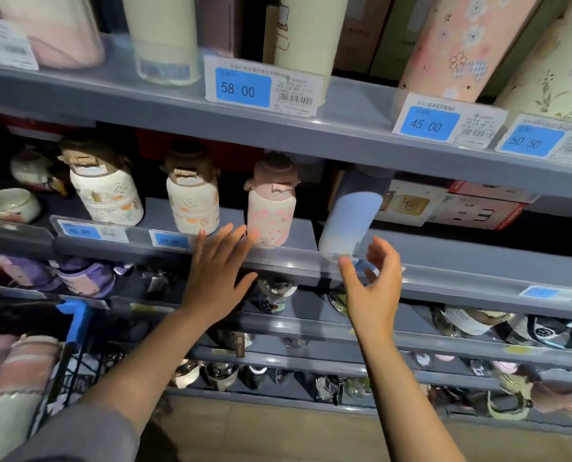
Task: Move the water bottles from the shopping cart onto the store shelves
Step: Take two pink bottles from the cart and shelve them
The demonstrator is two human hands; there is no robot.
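Observation:
A pale blue-white bottle point(348, 218) stands tilted on the middle grey shelf point(444, 278), its top hidden under the shelf above. My right hand point(371, 285) is open just below and in front of it, fingers curled, not touching it. A pink flowered bottle point(271, 208) stands to its left. My left hand point(216, 271) is spread flat and empty in front of the shelf edge, below the pink bottle. The shopping cart point(74, 331) with a blue handle is at lower left, holding pink and cream bottles point(15, 378).
Two cream bottles with brown lids point(106, 191) point(193, 195) stand left of the pink one. Boxes point(478, 208) fill the shelf's right side. Tall flasks and price tags point(244, 86) line the upper shelf. Lower shelves hold several small bottles. A wooden floor point(278, 428) lies below.

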